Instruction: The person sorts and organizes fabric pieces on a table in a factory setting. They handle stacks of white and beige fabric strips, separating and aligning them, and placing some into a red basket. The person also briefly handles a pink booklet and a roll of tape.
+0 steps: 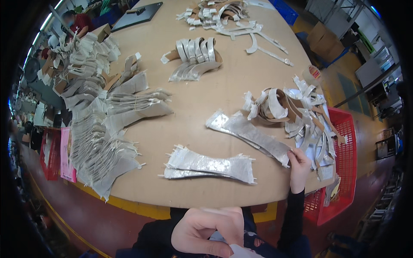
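Note:
My right hand (pixel 300 170) pinches the near end of a silver-grey flared strip (pixel 262 139) between thumb and fingers. This strip lies slantwise on the table and overlaps another like it. My left hand (pixel 208 232) is raised close to the camera at the lower middle, its fingers curled closed. Something whitish shows at its lower edge, too cut off by the frame to name. Between the hands and the table's middle lies a small stack of similar flared strips (pixel 211 165), with short white tabs at their ends.
A large pile of grey strips (pixel 103 137) covers the table's left side. Curved band pieces (pixel 195 56) stand bundled farther back, with more at the far edge. Loose bands (pixel 309 124) and a tape roll (pixel 312 75) lie at right, beside a red basket (pixel 344 163).

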